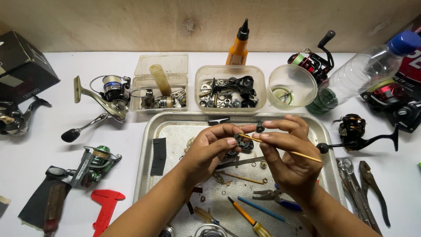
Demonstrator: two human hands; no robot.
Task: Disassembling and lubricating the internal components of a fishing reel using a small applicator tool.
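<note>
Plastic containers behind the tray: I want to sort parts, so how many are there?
3: a lidded clear box at left, a rounded tub of metal parts in the middle, a round cup at right.

The left hand (210, 149) pinches a small part (244, 142) over the tray (175, 131); the right hand (285, 153) meets it from the right with a stick (302, 153). Behind the grip stand two boxes (230, 83) and a cup (291, 85). Pliers (274, 196) and screwdrivers (245, 215) lie before it, reels (105, 96) left.
</note>
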